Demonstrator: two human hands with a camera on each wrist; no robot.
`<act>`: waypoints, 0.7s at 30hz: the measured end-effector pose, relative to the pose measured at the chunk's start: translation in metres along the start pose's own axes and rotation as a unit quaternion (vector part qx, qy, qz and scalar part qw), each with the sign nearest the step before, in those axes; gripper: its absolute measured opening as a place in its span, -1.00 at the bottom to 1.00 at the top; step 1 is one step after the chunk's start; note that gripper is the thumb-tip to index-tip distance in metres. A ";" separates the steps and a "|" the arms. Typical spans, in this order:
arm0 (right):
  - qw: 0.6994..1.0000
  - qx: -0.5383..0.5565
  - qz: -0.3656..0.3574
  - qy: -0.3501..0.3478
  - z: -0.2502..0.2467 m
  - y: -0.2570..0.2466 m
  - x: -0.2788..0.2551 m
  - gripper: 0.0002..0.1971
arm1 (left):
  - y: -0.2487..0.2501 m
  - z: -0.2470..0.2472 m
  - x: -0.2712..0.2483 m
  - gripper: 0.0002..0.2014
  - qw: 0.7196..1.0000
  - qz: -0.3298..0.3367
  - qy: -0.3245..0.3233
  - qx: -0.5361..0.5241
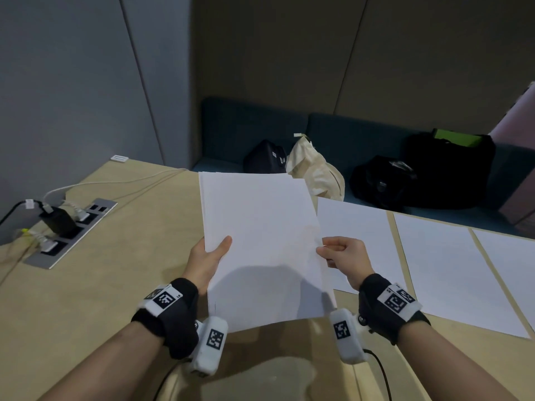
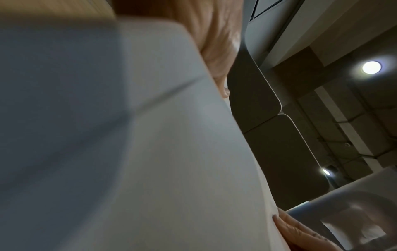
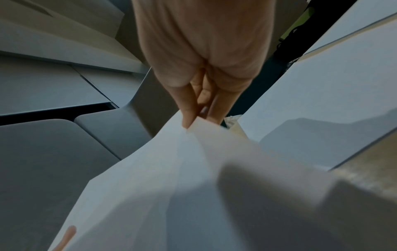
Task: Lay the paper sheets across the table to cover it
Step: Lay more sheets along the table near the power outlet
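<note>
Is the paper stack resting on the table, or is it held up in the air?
Held up. The left hand grips the stack from below, the right hand pinches its edge; its shadow falls on the table.

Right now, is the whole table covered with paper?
No, the table is bare wood on the left; only three sheets lie flat on the right.

Head view: we look forward and down from above at the table [image 1: 121, 285], both forearms entering from the bottom edge, wall panels and a bench beyond. Left wrist view: we look from under the paper stack [image 2: 150, 152], very close, tilted up toward ceiling lights [image 2: 371, 67]; mostly blurred. Right wrist view: we look along the right hand [image 3: 201, 56] to its fingertips at the stack's edge, close range. All three views share the paper stack.
</note>
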State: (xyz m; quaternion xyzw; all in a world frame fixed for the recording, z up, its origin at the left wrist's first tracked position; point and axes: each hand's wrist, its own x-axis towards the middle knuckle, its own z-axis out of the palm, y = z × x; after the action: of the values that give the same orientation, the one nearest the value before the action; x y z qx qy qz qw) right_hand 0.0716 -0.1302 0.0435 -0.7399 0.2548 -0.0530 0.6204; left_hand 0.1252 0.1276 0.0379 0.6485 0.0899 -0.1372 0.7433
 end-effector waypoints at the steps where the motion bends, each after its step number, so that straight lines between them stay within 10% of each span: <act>1: 1.000 -0.001 -0.001 -0.004 0.002 0.000 0.001 -0.83 | 0.000 -0.003 0.001 -0.66 1.000 0.000 0.003 -0.001; 10: 0.988 -0.080 -0.065 0.116 0.027 -0.006 0.041 -0.81 | 0.008 -0.042 0.007 -0.66 0.998 -0.005 0.060 -0.007; 21: 0.956 -0.273 -0.013 0.105 0.065 0.015 0.089 -0.67 | 0.025 -0.101 0.016 -0.58 0.990 -0.001 0.125 -0.060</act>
State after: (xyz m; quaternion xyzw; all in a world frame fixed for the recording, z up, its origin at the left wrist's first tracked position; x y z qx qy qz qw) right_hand 0.1697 -0.1128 -0.0064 -0.8743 0.3141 -0.0670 0.3640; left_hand 0.1529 0.2287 0.0425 0.6147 0.1908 -0.0507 0.7636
